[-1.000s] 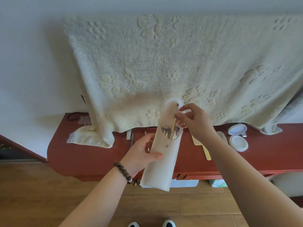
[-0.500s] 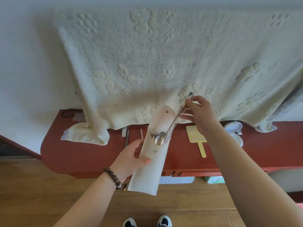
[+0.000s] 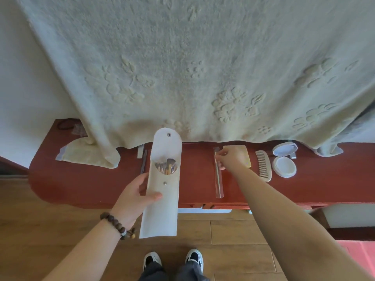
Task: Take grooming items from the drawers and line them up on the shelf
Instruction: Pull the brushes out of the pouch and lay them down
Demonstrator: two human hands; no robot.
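Left hand (image 3: 136, 197) wrapped around a long white pouch (image 3: 162, 189), thumb across its front, fingers behind – flap up, snap showing, brush tips and thin handles (image 3: 167, 168) poking from the rounded opening. Held upright over the near edge of the red shelf (image 3: 85, 179), lower end hanging in front of the wooden floor (image 3: 40, 230). Right hand (image 3: 231, 160) reached out over the shelf, fingertips pinched on the far end of a slim metal tool (image 3: 217, 175) – lying lengthwise on the red surface, near end pointing back toward the body. Just right of that hand, a flat pale yellow item (image 3: 242, 151), partly hidden. Further right, a cream comb (image 3: 263, 168), then an opened white compact (image 3: 284, 161). Left of the pouch, two narrow dark-and-grey pieces (image 3: 143, 159), too small to identify. Embossed cream towel (image 3: 192, 67) draped down the wall onto the back of the shelf. Bead bracelet (image 3: 115, 224) on the left wrist
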